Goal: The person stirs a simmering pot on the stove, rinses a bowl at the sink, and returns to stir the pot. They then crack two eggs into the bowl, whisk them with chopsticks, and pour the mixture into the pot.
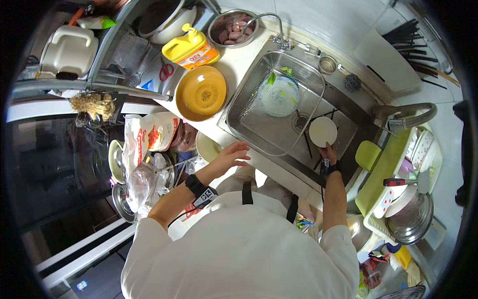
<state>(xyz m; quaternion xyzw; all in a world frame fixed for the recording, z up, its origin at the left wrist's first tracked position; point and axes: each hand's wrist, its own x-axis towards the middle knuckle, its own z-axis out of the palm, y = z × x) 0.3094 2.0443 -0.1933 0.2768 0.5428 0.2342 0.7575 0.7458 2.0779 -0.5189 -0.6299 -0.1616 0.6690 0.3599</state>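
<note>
My right hand (pixel 328 152) grips the near edge of a small round white dish (pixel 323 132) over the right part of the stainless-steel sink (pixel 338 140). My left hand (pixel 235 154) is empty, its fingers apart, by the counter's front edge. Left of the dish, a rectangular metal mesh basket (pixel 257 136) sits over the sink. Within the basket's outline lies a pale blue-white round item (pixel 274 99) with green leaf pieces (pixel 286 70) on and around it; whether it is a dish or a colander, I cannot tell.
A brown-yellow bowl (pixel 201 93), a yellow detergent jug (pixel 192 48) and a metal bowl of reddish tubers (pixel 235 33) stand on the left counter. A faucet (pixel 405 112) juts from the right. A green dish rack (pixel 377 183) holds dishes, a spatula and a lid.
</note>
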